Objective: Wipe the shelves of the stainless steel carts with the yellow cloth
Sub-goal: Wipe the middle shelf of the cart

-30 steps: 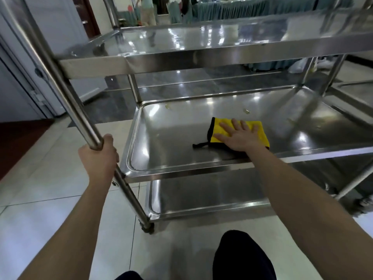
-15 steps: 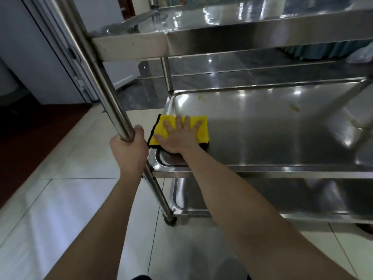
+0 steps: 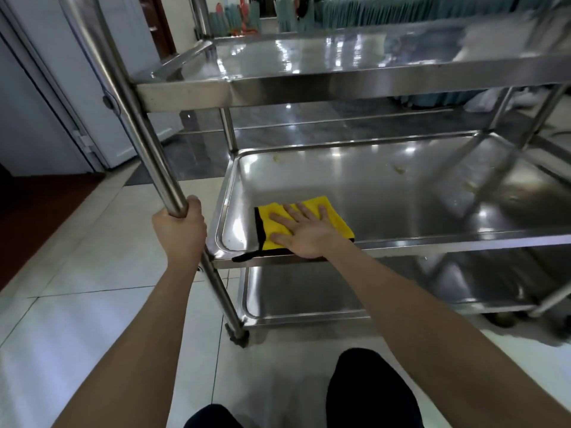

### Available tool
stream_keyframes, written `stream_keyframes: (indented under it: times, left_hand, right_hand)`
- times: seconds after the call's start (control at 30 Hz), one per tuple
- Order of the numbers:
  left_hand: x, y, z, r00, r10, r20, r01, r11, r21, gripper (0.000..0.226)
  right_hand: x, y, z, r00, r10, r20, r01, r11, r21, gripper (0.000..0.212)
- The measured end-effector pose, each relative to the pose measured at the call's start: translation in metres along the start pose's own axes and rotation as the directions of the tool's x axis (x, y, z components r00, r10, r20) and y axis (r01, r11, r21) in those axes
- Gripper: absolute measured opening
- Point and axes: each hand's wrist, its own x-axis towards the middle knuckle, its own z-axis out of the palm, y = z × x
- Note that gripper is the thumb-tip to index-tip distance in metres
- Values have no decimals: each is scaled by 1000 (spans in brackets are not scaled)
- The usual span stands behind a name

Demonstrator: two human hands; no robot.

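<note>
Pale glossy floor tiles (image 3: pixel 92 304) underfoot, a blue-grey door (image 3: pixel 46 103) off to the left, blurred teal drapery (image 3: pixel 401 10) far behind. Straight ahead, a three-tier stainless steel cart (image 3: pixel 340 84), seen from its near left corner. Left hand (image 3: pixel 180 230) on the round steel post (image 3: pixel 136 118) at that corner, grip curled tight round the tube. Right hand (image 3: pixel 306 236) reaching onto the middle shelf (image 3: pixel 386 196), grip spread flat, fingers straight and fanned, pressing down on a folded yellow cloth (image 3: pixel 341 225) with a black edge. Cloth lying in the near left part of that shelf, just inside the front rim, with a black loop (image 3: pixel 247 256) trailing over the rim. Yellowish specks (image 3: pixel 398 169) towards the far side of the same shelf, well apart from the cloth. Top shelf (image 3: pixel 309 57) and bottom shelf (image 3: pixel 309 291) shiny with reflections. Dark-trousered knees (image 3: pixel 370 390) at the lower edge.
</note>
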Motion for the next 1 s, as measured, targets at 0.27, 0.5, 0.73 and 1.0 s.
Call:
stream_keyframes:
  times: [0.27,0.5,0.73,1.0]
  left_hand:
    - [2,-3,-1,999,32,26,-33,999,24,40]
    - [1,-4,-4,997,44,62,-44,999,4,41]
    - [4,-14,-5,996,56,76,-55,998,-17,52]
    - [0,-12,-1,981,192,8,-193,981,38,50]
  right_hand:
    - [-59,131,-26,926,374,-46,-373,927,16,78]
    - [-48,127,-25,868,493,-54,-491,870,44,83]
    - [22,75,-27,860,502,-89,-501,865,31,91]
    - [109,-85,6,978,185,-99,-191,980,-62,87]
